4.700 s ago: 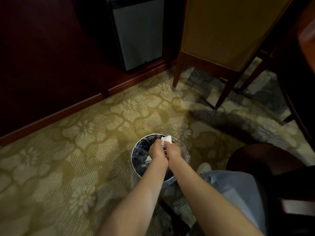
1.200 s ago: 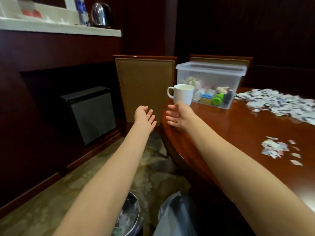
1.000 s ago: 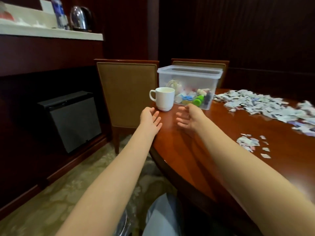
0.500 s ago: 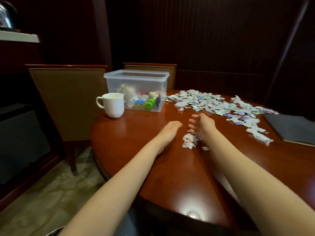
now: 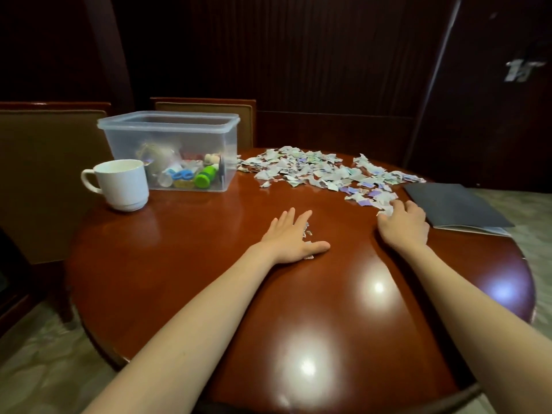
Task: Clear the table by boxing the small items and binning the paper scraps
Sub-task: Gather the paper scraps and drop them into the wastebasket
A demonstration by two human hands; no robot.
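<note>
A wide heap of torn paper scraps (image 5: 316, 170) covers the far right part of the round wooden table (image 5: 209, 279). My left hand (image 5: 291, 237) lies flat, fingers spread, on a small cluster of scraps (image 5: 307, 233) at the table's middle. My right hand (image 5: 403, 224) rests palm down at the near right end of the big heap, its curled fingertips touching the nearest scraps. A clear plastic box (image 5: 170, 150) with no lid stands at the far left and holds several small colourful items (image 5: 194, 174). The bin is out of view.
A white mug (image 5: 121, 183) stands in front of the box's left corner. A dark folder (image 5: 457, 209) lies on the table's right edge, just beyond my right hand. Two padded chairs (image 5: 44, 174) stand behind the table on the left.
My view swung from the bin on the floor up to the table. Both hands came over the table; the left flattened onto the small cluster, the right moved right to the big heap's edge.
</note>
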